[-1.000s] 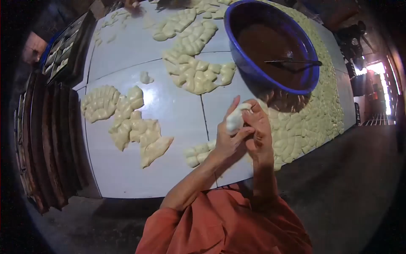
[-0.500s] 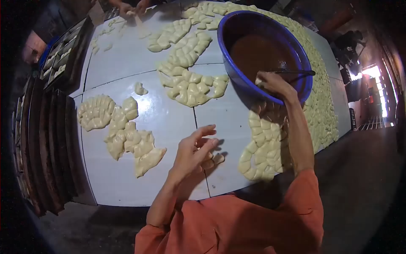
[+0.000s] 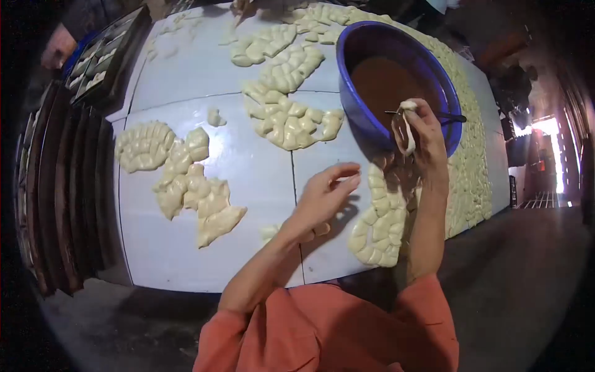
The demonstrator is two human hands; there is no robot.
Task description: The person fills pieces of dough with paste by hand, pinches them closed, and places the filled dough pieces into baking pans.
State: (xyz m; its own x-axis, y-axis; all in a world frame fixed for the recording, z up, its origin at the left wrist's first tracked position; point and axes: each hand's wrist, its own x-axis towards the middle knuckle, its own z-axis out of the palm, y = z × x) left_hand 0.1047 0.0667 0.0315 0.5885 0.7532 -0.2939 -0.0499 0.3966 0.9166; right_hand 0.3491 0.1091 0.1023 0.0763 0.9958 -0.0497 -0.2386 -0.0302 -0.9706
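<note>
My right hand pinches a bent, flattened dough piece, pale at the rim and brown on its inner face, above the near side of a blue tub. Brown filling lies in the tub, and a dark handle reaches over its right part. My left hand hovers over the white table with thumb and forefinger apart; its lower fingers are partly hidden. Pale lumps show just under it, perhaps dough or fingertips. Joined dough pieces lie between the hands, below the tub.
More dough clusters lie on the white tabletop, and a dense spread of dough covers its right side. Stacked dark trays stand at the left, near a tray of dough. Another person's hand is at the far edge.
My right hand has risen from inside the tub's near rim, and the brown-coated dough piece now shows in it. My left hand has moved right and slightly away from me.
</note>
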